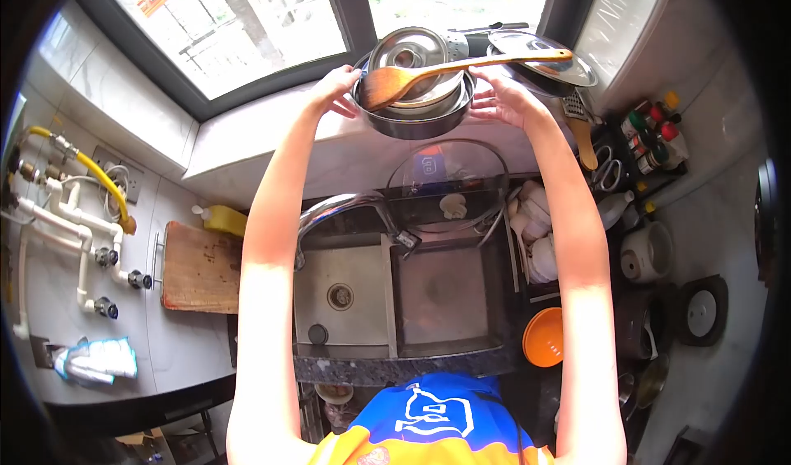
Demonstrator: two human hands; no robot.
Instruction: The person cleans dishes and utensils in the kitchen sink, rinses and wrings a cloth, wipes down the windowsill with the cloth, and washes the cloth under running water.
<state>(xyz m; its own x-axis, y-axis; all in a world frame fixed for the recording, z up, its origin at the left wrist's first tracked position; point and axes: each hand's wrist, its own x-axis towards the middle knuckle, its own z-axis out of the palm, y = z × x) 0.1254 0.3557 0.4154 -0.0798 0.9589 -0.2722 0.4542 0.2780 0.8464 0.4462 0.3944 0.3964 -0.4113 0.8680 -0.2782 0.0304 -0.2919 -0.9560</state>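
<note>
- Dark pan point(416, 127), stacked with metal ware point(424, 45), sits at or just above the sill point(247, 140); contact unclear.
- Wooden spatula point(395, 86) lies across it, long axis nearly sideways, blade left, handle right.
- Left hand point(336, 92) and right hand point(504, 98), arms outstretched, hold opposite sides, fingers partly spread.
- Sill stretches leftward; lidded pan point(564, 63) crowds the right.

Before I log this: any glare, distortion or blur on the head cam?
All head view: window blown out; arms overexposed on their near halves; lid and tap show glints; fisheye bows the counter edge and blackens the corners; left hand, right hand and pan fairly sharp; dim under the counter.
</note>
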